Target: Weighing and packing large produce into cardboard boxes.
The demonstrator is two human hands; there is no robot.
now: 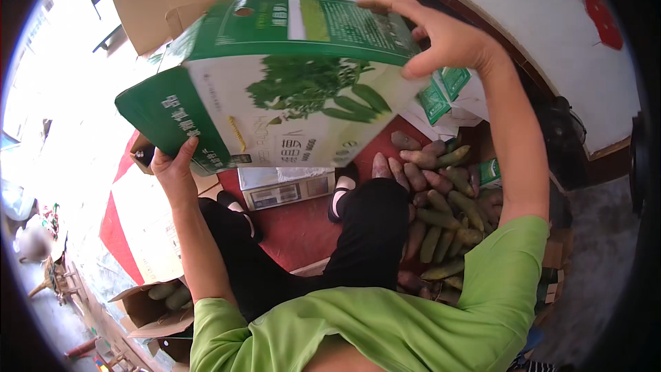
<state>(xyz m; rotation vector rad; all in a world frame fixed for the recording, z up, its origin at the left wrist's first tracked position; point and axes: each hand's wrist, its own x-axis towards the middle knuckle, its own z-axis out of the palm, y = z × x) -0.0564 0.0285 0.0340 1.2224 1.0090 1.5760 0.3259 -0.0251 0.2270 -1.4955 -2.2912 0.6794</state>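
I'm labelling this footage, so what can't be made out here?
In the head view:
Box: inside hidden by its own walls.
Left hand: finger ends hidden behind the flap.
Vegetables: some hidden by the right sleeve.
Round thing, far left: too blurred to identify.

Head view: wide fisheye on the wearer's head, facing down
Nearest: lime-green, short-sleeved fabric shirt [365,324]
Farther: flat red floor [292,229]

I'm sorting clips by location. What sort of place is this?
Probably an informal produce-packing space: there's a pile of long green and reddish vegetables, an open cardboard box with greenish ones inside, and a green-and-white carton picturing vegetables.
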